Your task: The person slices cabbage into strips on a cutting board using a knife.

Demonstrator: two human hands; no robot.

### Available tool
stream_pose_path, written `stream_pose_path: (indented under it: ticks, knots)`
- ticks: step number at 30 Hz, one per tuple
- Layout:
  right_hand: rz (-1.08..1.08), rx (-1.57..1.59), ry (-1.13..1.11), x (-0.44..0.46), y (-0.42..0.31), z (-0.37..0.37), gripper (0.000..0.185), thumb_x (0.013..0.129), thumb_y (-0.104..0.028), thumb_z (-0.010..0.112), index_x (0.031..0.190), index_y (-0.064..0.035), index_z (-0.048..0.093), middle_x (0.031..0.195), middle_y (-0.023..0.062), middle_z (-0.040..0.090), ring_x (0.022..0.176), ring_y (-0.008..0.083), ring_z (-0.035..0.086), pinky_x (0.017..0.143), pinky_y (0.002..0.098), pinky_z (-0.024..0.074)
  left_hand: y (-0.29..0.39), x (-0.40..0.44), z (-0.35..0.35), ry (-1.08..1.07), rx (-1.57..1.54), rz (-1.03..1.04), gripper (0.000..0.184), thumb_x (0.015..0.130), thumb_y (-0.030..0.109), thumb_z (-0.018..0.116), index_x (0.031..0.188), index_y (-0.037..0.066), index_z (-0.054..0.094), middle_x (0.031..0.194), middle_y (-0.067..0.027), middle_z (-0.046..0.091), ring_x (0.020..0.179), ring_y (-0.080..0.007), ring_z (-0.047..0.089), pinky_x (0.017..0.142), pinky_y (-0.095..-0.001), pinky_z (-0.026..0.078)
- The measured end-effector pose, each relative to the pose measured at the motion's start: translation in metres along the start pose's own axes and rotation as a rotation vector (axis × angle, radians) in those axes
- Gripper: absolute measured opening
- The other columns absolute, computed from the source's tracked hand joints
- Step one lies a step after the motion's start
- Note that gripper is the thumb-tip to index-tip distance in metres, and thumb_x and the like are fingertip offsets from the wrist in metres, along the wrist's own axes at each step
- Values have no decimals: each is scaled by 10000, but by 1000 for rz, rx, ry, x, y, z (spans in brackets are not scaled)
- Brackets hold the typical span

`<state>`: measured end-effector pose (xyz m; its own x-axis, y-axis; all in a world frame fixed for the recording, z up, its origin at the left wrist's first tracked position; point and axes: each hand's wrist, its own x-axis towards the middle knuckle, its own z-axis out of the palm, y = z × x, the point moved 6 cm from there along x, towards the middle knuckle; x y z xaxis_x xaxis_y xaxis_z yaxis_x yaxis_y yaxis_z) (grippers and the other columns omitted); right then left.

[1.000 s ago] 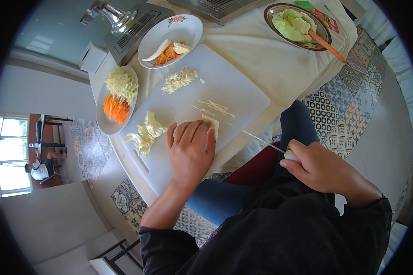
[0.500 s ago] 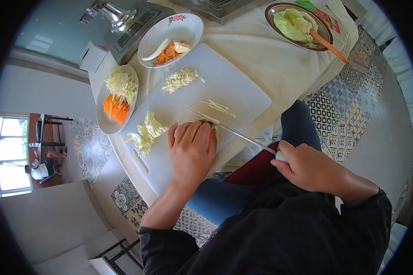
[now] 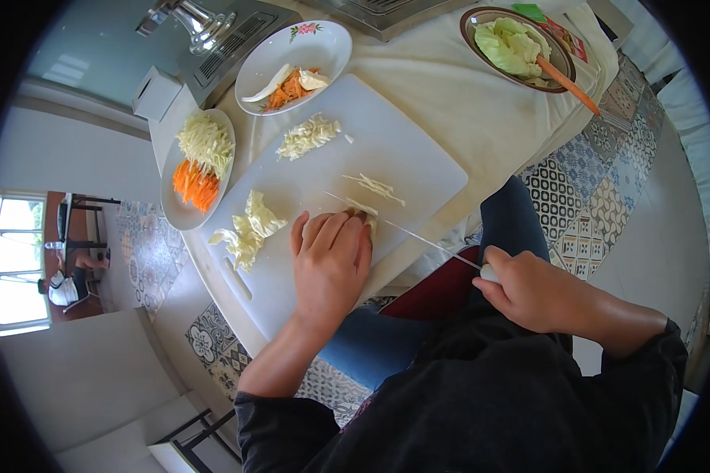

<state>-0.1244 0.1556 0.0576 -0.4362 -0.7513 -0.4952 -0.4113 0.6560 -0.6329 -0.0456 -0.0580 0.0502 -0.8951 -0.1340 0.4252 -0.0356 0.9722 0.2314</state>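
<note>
My left hand [image 3: 331,256] presses a pale piece of cabbage [image 3: 361,207] down on the white cutting board [image 3: 402,134], its fingers curled together over it. My right hand [image 3: 532,290] is closed round the pale handle of a knife [image 3: 434,246], whose thin blade reaches left to the cabbage at my left fingertips. Just beyond the blade lie thin cut strips [image 3: 376,188]. A pile of chopped cabbage [image 3: 308,136] is on the far part of the board, and loose cabbage leaves [image 3: 248,230] lie left of my left hand.
An oval plate [image 3: 168,206] of shredded cabbage and carrot stands at the left. A flowered bowl [image 3: 335,49] is behind the board. A brown-rimmed bowl [image 3: 467,33] with cabbage and a carrot [image 3: 568,84] stands at the far right. A person [image 3: 63,288] sits in the left background.
My right hand has brought the knife left from beside the board, so its blade now lies over the board at the cabbage. My left hand stays nearly in place.
</note>
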Motion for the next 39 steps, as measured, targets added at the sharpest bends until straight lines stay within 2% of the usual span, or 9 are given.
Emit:
stream_pose_path:
  ticks: [4,7,10,13,16,22,33,36,39]
  knots:
    - [-62,-15,46,22,-4,6,354,1033,-287,513,967,61,517,726,293,649,727,495,650,664,552,508,1,0,0,14,7,0,85,837,67,716,912,60,677,959,-71,689,960,-267,650,1012,-484,427]
    - [-76,-1,73,33,-13,4,333,1019,-263,555,977,63,503,702,296,626,716,498,633,637,540,494,1,-1,1,11,12,2,75,836,67,710,903,57,680,959,-71,690,962,-264,650,1018,-483,424]
    - [-116,-34,102,41,-16,5,334,1028,-264,537,981,64,500,712,292,635,716,492,642,645,541,502,1,0,1,13,27,14,80,823,56,698,902,57,686,962,-68,692,966,-260,649,1022,-484,422]
    - [-83,-25,64,38,-19,2,324,1022,-256,527,1019,67,545,795,287,678,753,478,672,684,551,527,3,-1,0,14,62,25,109,797,54,691,905,66,694,962,-59,694,967,-254,649,1024,-485,421]
    - [-76,-60,73,29,-19,1,325,1024,-257,526,1007,66,539,766,284,670,737,475,671,671,543,528,3,0,-4,17,99,28,130,777,60,691,906,75,698,967,-47,697,969,-247,649,1024,-486,421]
    - [87,-149,-11,-7,-12,-10,337,1029,-278,524,984,57,527,716,272,656,705,475,664,651,542,524,3,-1,-1,17,65,7,141,776,61,690,917,73,703,975,-44,697,983,-240,648,1021,-492,425]
    - [-184,-126,83,58,-20,-4,328,1018,-265,537,973,59,510,756,287,659,737,487,656,668,560,518,1,-1,1,-23,4,6,183,768,45,689,947,75,711,990,-54,697,1008,-249,651,1047,-503,423]
    - [-206,-154,75,52,-16,-6,327,1019,-260,528,973,64,510,767,287,664,752,484,659,679,563,516,0,-3,-2,6,45,-35,184,777,77,676,956,76,717,985,-38,697,1015,-223,644,1049,-509,416]
    - [-208,-148,51,41,-8,-12,341,1022,-276,524,982,61,498,766,295,660,773,492,653,698,572,500,5,-9,-7,44,15,-175,215,786,112,693,998,92,717,1047,-34,702,1087,-234,631,1058,-522,399]
